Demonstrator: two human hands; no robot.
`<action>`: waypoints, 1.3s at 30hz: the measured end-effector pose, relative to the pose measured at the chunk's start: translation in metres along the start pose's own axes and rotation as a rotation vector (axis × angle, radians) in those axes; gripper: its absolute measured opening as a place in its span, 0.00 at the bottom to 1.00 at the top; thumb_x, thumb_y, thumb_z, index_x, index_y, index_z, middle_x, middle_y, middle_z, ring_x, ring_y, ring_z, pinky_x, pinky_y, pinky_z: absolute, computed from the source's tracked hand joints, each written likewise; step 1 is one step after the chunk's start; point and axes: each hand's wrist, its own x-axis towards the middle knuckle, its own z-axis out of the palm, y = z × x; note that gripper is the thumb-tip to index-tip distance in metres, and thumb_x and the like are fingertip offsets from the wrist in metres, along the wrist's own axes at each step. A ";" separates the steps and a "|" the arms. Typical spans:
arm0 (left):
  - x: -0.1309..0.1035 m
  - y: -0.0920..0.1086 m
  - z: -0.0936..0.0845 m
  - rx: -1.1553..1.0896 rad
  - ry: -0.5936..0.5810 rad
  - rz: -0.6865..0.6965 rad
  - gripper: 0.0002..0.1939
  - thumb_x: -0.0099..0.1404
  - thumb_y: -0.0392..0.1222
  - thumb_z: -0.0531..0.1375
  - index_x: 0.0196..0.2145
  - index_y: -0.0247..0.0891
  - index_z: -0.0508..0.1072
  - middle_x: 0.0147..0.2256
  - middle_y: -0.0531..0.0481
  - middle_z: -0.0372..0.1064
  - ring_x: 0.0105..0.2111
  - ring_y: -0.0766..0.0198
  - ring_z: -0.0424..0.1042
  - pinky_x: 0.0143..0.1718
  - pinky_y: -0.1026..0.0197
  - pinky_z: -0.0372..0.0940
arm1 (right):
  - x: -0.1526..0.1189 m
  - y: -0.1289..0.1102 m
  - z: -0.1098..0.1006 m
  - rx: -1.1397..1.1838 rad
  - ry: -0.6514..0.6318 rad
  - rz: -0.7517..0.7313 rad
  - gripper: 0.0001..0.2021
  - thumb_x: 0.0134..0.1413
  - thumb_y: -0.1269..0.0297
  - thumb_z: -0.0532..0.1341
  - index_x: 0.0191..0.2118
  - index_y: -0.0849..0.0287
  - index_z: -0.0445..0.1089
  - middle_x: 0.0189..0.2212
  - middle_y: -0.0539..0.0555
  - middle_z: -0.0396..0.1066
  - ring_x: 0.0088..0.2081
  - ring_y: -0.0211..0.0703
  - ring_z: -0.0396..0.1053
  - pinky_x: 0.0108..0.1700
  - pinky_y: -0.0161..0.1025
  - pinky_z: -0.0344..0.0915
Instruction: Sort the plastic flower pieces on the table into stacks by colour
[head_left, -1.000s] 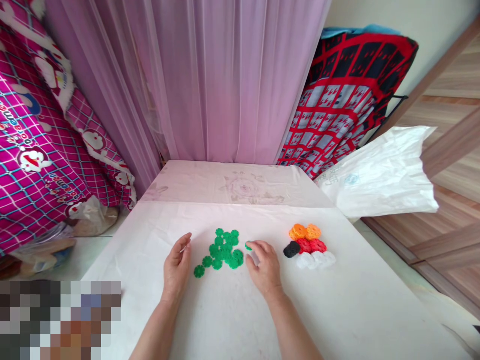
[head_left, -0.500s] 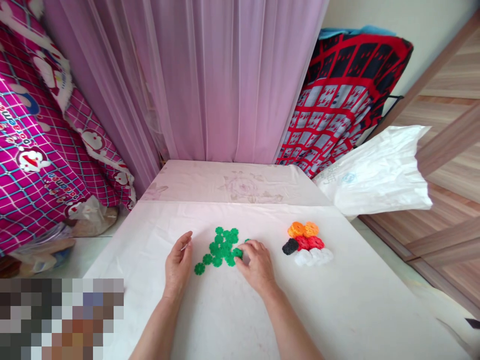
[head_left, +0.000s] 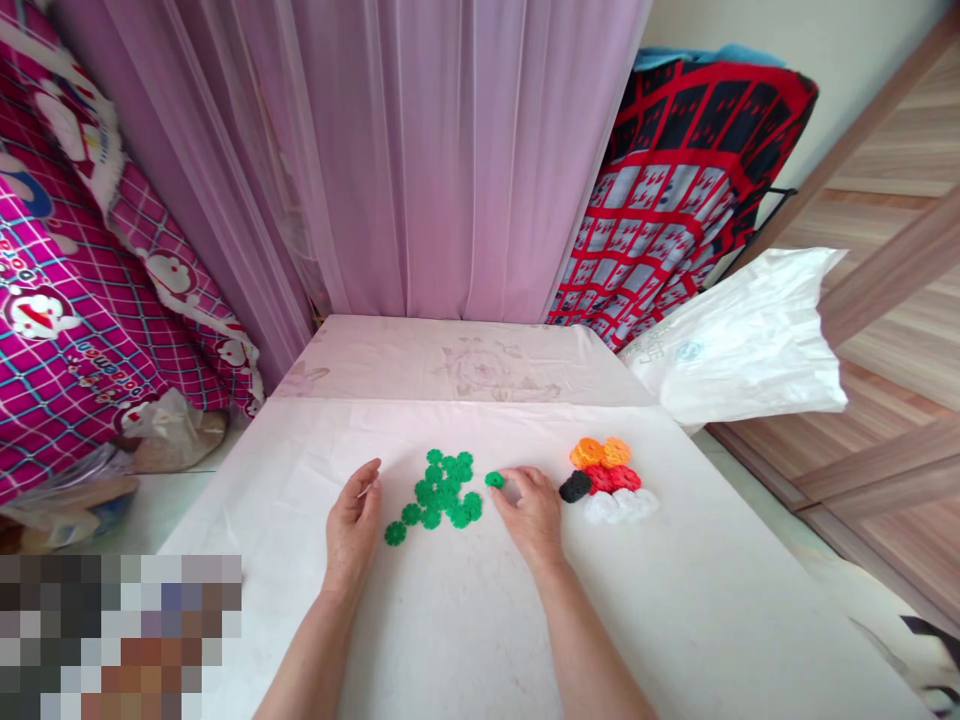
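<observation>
Notched green plastic discs (head_left: pixel 439 492) lie in a loose, partly overlapping cluster between my hands on the white tabletop. Right of that cluster, my right hand (head_left: pixel 531 512) pinches a separate green disc (head_left: pixel 494 480) between thumb and fingertips, close to the table surface; whether another disc lies under it I cannot tell. My left hand (head_left: pixel 352 515) rests at the cluster's left side, fingers loosely extended, thumb apart, holding nothing. Beyond my right hand sit grouped discs: orange (head_left: pixel 589 453), red (head_left: pixel 615 479), black (head_left: pixel 575 487) and white (head_left: pixel 619 506).
The table (head_left: pixel 465 630) has a floral strip along its far edge. A white plastic bag (head_left: pixel 742 345) stands at its right corner. Purple curtains (head_left: pixel 465 160) hang behind, a pink patterned cloth (head_left: pixel 142 290) at left, and a red-black cloth (head_left: pixel 675 190) at right.
My right hand has moved right, from the edge of the green cluster to the separate green disc. My left hand stays about where it was. The whole view has shifted slightly.
</observation>
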 end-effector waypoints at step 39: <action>-0.003 0.007 0.003 -0.065 0.016 -0.023 0.22 0.60 0.52 0.57 0.48 0.38 0.73 0.49 0.43 0.74 0.45 0.58 0.74 0.49 0.55 0.67 | -0.018 -0.024 -0.004 0.012 -0.149 -0.201 0.11 0.51 0.62 0.64 0.42 0.53 0.74 0.40 0.54 0.72 0.43 0.47 0.67 0.47 0.43 0.61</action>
